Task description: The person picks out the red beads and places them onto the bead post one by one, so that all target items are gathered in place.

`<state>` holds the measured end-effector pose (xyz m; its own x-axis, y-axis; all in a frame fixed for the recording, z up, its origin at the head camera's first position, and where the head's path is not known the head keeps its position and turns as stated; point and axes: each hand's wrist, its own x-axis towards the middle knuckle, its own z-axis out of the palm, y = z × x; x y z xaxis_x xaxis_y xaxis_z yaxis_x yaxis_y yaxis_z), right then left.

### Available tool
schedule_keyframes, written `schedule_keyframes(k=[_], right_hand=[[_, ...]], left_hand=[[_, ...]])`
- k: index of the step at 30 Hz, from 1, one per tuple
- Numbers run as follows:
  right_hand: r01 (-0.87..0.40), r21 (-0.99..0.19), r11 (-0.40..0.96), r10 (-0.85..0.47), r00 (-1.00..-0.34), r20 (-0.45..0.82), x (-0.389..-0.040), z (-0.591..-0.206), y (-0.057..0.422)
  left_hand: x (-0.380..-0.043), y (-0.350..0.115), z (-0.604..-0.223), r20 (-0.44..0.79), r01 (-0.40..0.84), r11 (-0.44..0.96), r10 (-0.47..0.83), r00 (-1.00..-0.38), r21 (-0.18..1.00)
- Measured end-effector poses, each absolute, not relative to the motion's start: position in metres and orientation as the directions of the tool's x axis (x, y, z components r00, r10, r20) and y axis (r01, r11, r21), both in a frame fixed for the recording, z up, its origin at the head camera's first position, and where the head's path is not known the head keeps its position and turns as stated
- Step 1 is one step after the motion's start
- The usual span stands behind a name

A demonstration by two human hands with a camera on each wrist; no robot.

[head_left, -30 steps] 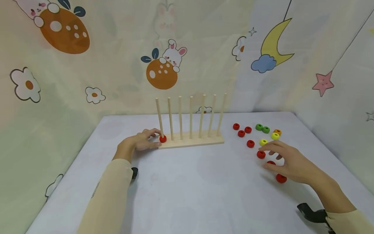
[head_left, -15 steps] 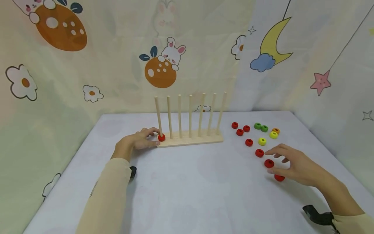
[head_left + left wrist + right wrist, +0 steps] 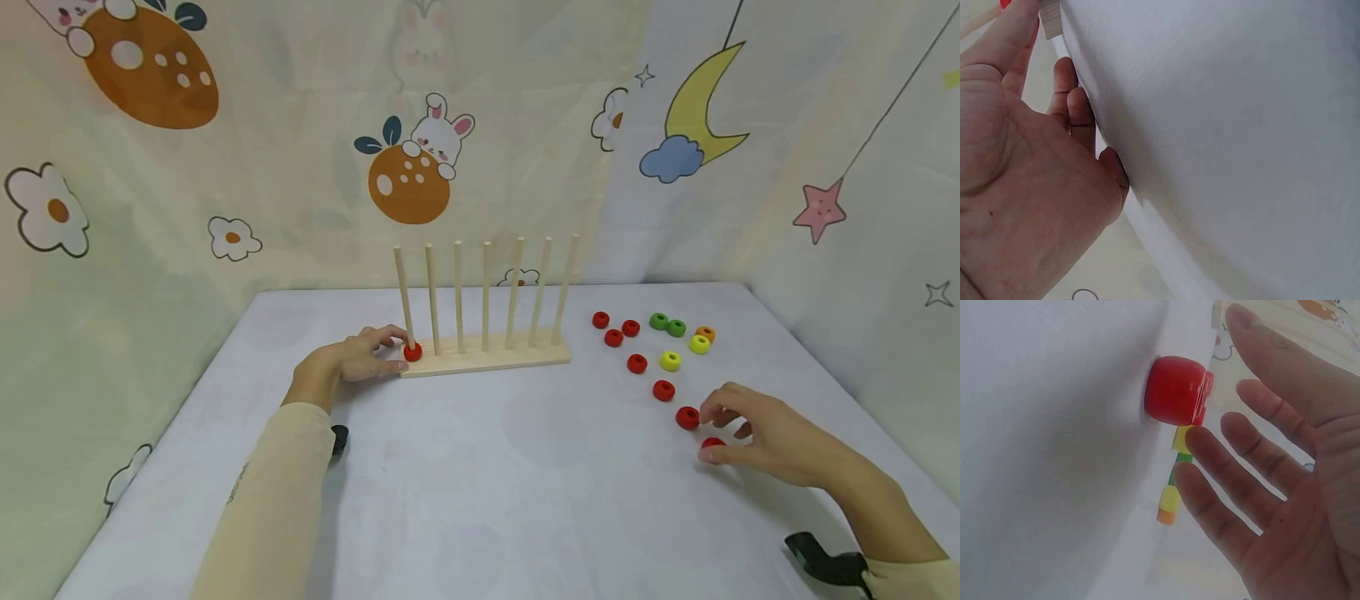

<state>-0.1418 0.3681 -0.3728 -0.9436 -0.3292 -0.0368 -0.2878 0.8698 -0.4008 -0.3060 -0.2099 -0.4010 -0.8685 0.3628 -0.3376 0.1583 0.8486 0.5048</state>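
Only head view shows every peg [image 3: 486, 292] (seven).

Head view: soft, even light, wall drawings [image 3: 409, 185] reading crisply
Tabletop [image 3: 480, 492]: pale, faint shadows lying beside the left sleeve [image 3: 262, 492] and below the right hand [image 3: 776, 435]
Left wrist view: greyer now, soft shadow curving past the left hand [image 3: 1035, 162]
Right wrist view: hazy, broad grey shadow, highlights streaking the red bead [image 3: 1174, 390], farther beads [image 3: 1169, 498] softening
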Motion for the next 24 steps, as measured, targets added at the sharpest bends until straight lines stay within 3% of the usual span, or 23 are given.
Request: schedule_keyframes(k=[24], right_hand=[[-0.203, -0.516, 0.832, -0.341, -0.921, -0.187, -0.142, -0.381, 0.371]], left_hand=[[-0.296, -0.206, -0.392, -0.325, 0.16, 0.837, 0.37, -0.87, 0.523]])
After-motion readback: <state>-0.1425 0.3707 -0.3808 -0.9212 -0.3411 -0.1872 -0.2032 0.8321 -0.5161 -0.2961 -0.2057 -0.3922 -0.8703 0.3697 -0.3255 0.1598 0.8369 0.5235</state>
